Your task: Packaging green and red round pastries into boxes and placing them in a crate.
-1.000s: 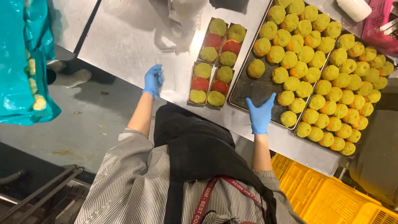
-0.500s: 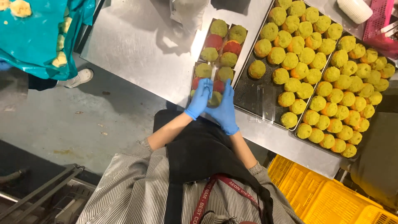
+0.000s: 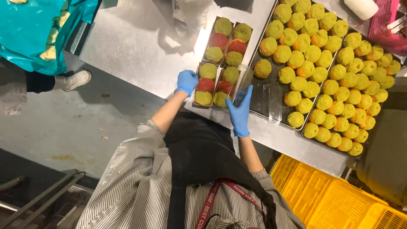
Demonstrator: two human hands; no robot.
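Two narrow brown boxes [image 3: 215,84] of green and red round cakes lie side by side at the near edge of the steel table [image 3: 140,46]. My left hand [image 3: 187,81], in a blue glove, grips the left side of this pair. My right hand [image 3: 239,111], also gloved, holds a clear plastic lid [image 3: 244,80] tilted up against the right side of the boxes. Two more filled boxes [image 3: 228,40] sit just beyond them.
Two metal trays [image 3: 259,104] packed with several green-yellow cakes fill the table's right side, and another clear lid [image 3: 271,100] lies on the near tray. A yellow crate [image 3: 335,199] stands lower right. A teal bag [image 3: 34,29] and another person's shoe [image 3: 75,79] are at left.
Both hands were together over the near boxes half a second ago. Now they have spread apart, the left to the boxes' left side, the right to the right side with the clear lid.
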